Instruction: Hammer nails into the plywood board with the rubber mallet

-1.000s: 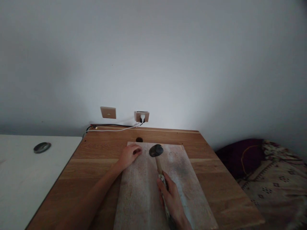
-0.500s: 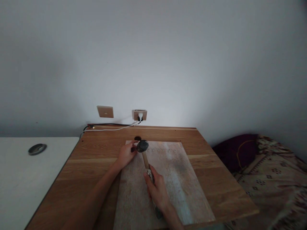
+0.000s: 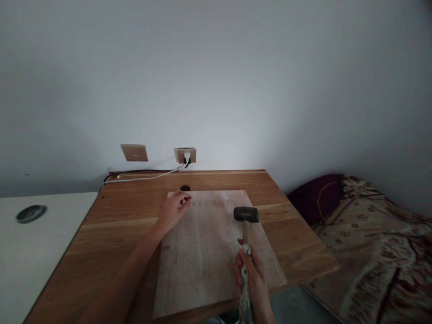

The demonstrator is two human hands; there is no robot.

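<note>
Near the far left corner of the board (image 3: pixel 205 265), my left fingers (image 3: pixel 180 196) are bent, thumb and forefinger tips brought close together; whether they pinch anything between them I cannot tell. My right fingers (image 3: pixel 239 270) are wrapped around the handle of a mallet (image 3: pixel 245 233), gripping it along its pale, mottled lower part, with bare wood showing between my grip and the dark head. That head lies crosswise over the right side of the board, well apart from my left fingers.

The board rests flat on the wooden tabletop (image 3: pixel 300 238), its near edge close to the front of it. Along its far edge runs a row of small marks (image 3: pixel 212 202), too small for me to make out. Just beyond the far left corner is a round hole (image 3: pixel 185 188) in the tabletop.

Against the wall, a white plug (image 3: pixel 186 156) sits in a socket, and a white cable (image 3: pixel 148 178) trails along the tabletop's back edge. To my left, an oval dish (image 3: pixel 31 213) stands on a white surface (image 3: pixel 40 261); to my right lie a purple cushion (image 3: pixel 315 198) and a patterned cloth (image 3: pixel 364 234).
</note>
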